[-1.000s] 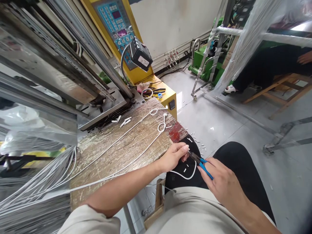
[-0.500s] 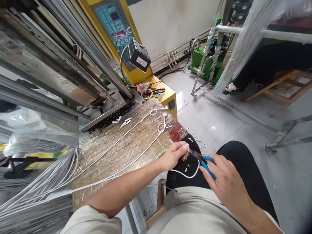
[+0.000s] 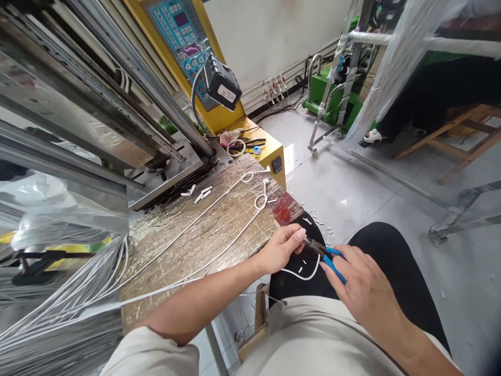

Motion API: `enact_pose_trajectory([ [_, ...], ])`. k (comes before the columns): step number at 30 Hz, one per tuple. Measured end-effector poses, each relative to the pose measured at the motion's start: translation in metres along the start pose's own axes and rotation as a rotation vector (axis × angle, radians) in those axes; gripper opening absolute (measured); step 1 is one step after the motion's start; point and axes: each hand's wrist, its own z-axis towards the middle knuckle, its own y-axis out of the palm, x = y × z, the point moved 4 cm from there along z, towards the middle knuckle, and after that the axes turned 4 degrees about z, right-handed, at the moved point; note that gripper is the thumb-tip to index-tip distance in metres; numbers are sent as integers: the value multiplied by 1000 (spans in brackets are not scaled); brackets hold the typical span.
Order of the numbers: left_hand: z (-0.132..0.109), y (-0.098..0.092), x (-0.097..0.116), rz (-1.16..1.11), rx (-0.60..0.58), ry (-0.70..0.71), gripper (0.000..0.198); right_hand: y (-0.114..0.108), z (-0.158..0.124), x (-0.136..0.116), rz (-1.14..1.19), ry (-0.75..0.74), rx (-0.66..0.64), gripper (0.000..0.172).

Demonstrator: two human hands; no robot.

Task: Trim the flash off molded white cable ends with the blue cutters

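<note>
My left hand (image 3: 285, 247) is closed, thumb and fingers pinching the end of a white cable (image 3: 308, 277) that loops down over my dark trouser leg. The gripped tip is mostly hidden by my fingers. In my right hand (image 3: 362, 282) are pliers with blue handles (image 3: 333, 269). Their dark jaws (image 3: 315, 246) meet the cable end right at my left fingertips; whether they are fully closed cannot be told. Two more white cables (image 3: 238, 232) run across the worn wooden board (image 3: 172, 243), each with a loop and a small white angled end.
Small white tubular pieces (image 3: 203, 194) lie on the board; scraps are scattered on my leg and the floor (image 3: 368, 196). At left stands a metal press (image 3: 164, 183) beside a cable bundle (image 3: 90, 282). A yellow control cabinet (image 3: 270, 156) is behind the board. Another person's legs (image 3: 426, 94) show at right.
The view has shifted slightly. Both hands keep almost the same position, the left still pinching the cable end and the right still holding the pliers against it.
</note>
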Motion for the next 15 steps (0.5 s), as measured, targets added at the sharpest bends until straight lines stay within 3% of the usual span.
enact_pose_trajectory([
  [4, 1, -1, -3, -48, -15, -33, 56, 1, 0, 4, 208, 90, -32, 37],
  [10, 4, 1, -3, -204, -174, -2, 54, 11, -4, 23, 913, 495, -464, 55],
  [12, 4, 2, -1, -244, -205, 4, 54, 13, -6, 25, 1091, 568, -562, 59],
  [14, 4, 2, 1, -222, -211, 4, 54, 13, -7, 24, 1096, 563, -579, 60],
  [15, 4, 1, 2, -185, -201, 4, 55, 11, -6, 24, 1013, 523, -526, 58],
])
